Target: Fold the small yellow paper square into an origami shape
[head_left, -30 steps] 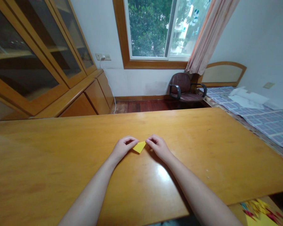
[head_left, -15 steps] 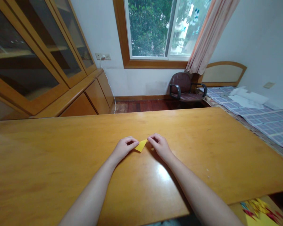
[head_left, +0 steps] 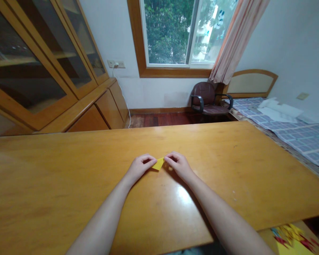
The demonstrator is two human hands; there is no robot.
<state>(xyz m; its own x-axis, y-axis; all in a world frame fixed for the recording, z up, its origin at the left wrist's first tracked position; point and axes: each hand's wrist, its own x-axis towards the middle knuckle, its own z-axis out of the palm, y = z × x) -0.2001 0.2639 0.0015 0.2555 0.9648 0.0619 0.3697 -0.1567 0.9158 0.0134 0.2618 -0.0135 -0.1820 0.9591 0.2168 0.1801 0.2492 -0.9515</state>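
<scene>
A small piece of folded yellow paper (head_left: 158,164) is held between my two hands, just above the wooden table (head_left: 69,170). My left hand (head_left: 141,166) pinches its left end between thumb and fingertips. At the upper right corner, my right hand (head_left: 179,163) grips the paper with thumb and forefinger. The paper's lower point hangs free toward me. My fingers cover both ends, so the folds there are hidden.
Yellow paper and several colourful folded pieces (head_left: 295,235) lie on a lower surface at the bottom right. Beyond the table stand an office chair (head_left: 208,99) and a bed (head_left: 295,131). A glass-door cabinet (head_left: 69,88) lines the left side.
My right hand has shifted slightly left along the paper, and less of the paper's right corner shows now. The left hand has stayed in place.
</scene>
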